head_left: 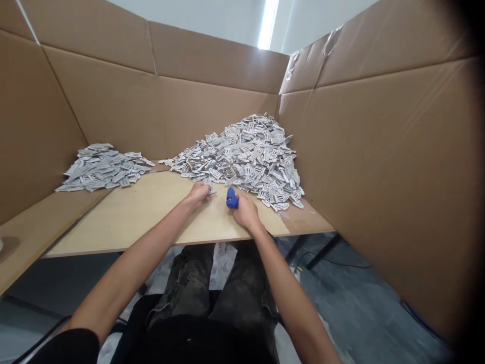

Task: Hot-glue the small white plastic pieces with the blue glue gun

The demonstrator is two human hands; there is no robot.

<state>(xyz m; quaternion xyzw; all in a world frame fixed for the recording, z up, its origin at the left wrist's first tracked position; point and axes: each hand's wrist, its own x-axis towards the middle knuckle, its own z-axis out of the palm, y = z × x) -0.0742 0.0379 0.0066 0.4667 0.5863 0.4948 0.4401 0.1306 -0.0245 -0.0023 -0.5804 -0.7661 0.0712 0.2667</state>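
Note:
My left hand [199, 195] is closed, its fingers pinching a small flat grey-white slotted piece [211, 189] just above the pale board [151, 207]. My right hand [247, 211] is wrapped around a blue hand tool [232, 198] with a small orange spot; its exact kind is unclear from this angle. A short gap separates the tool from the held piece. Directly beyond both hands rises a large pile of similar slotted pieces [246, 151], heaped against the corner. A smaller pile of such pieces [104, 169] lies at the left.
Tall cardboard walls [220, 111] enclose the work surface at the back and on both sides. The board's front edge runs just above my knees [193, 273]. A dark cable [341, 263] lies on the floor at the right, near a table leg [322, 253].

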